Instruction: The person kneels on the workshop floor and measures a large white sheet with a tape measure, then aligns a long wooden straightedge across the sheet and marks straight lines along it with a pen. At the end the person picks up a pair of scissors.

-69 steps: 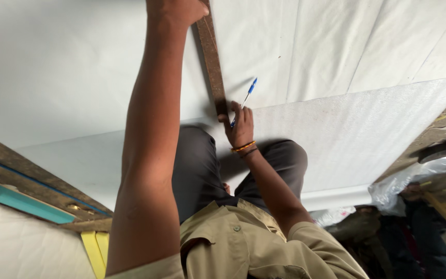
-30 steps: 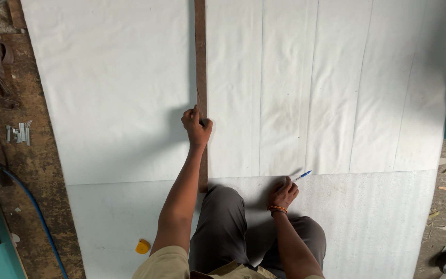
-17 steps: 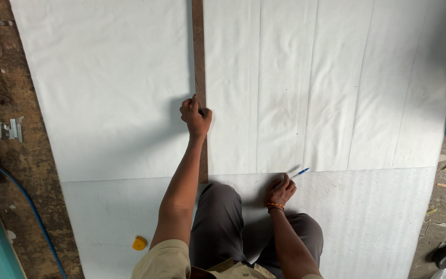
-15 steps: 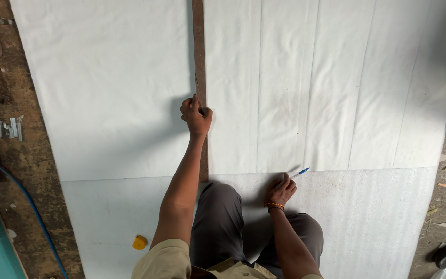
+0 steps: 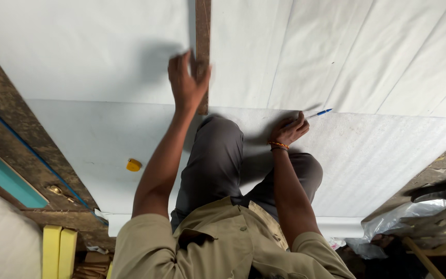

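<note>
Far left: a turquoise board (image 5: 7, 178) and two yellow foam blocks (image 5: 58, 250) are seen, both cut off by the frame edge. A blue cord (image 5: 37, 157) is laid along the worn wooden floor (image 5: 6, 121).

Left of centre: a small yellow cap (image 5: 133, 165) is left loose on the white sheet (image 5: 78, 57), which is spread flat across most of the view.

Centre: the long wooden straightedge (image 5: 203, 31) is laid up the sheet and pressed down by the left hand (image 5: 187, 82), fingers spread wide against it, apparently so that it is kept from sliding. Its upper end is cut off; the hand is motion-blurred.

Right of centre: a blue pen (image 5: 318, 113) is pinched in the closed fingers of the right hand (image 5: 289, 130), tip pointing away over the sheet. An orange bracelet (image 5: 277, 145) is worn.

Far right: a clear plastic bag (image 5: 403, 222) and wooden frame pieces (image 5: 442, 243) are only partly made out.
</note>
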